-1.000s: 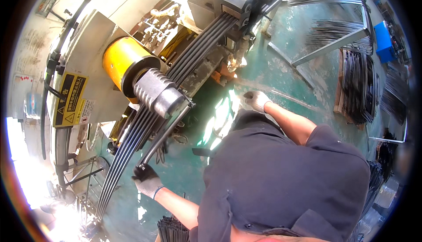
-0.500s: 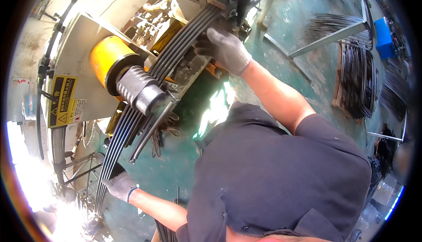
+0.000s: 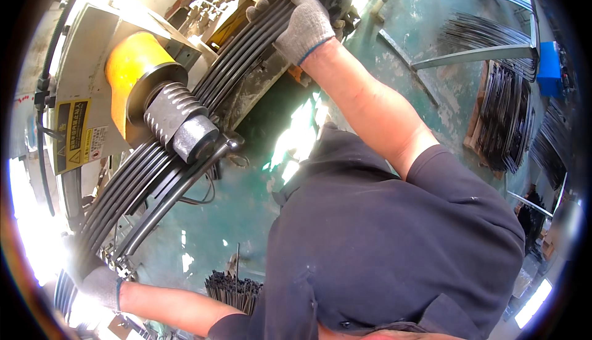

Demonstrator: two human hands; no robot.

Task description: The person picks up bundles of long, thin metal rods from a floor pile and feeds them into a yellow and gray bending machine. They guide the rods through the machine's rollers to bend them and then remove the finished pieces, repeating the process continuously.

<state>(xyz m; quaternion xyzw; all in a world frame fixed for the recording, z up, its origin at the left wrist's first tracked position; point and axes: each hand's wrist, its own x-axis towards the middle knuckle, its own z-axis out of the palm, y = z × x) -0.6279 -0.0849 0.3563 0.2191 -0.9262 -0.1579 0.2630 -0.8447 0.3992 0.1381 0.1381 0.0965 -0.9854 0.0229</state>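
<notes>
A row of long dark metal rods [image 3: 237, 47] runs slantwise through the machine, from the upper middle to the lower left. My right hand [image 3: 305, 24], in a grey knit glove, is wrapped across the rods near their upper stretch, fingertips over the far side and thumb on top. At the lower left, my left hand [image 3: 100, 286], gloved too, is at the rods; glare and blur hide its fingers. Between the hands, a ridged metal roller [image 3: 177, 121] on a yellow housing [image 3: 137, 74] sits over the rods. A thicker dark bar [image 3: 176, 195] slants alongside the rods.
A grey machine panel [image 3: 86, 81] stands behind the yellow housing. Upright rod ends [image 3: 234, 287] cluster at the lower middle. Bundles of bent rods [image 3: 502, 118] and a metal rack [image 3: 475, 56] stand on the green floor at right, near a blue box [image 3: 549, 68].
The left hand has moved down and left along the rods. The right hand has moved up and left and now wraps across them. The rods fan wider below the roller.
</notes>
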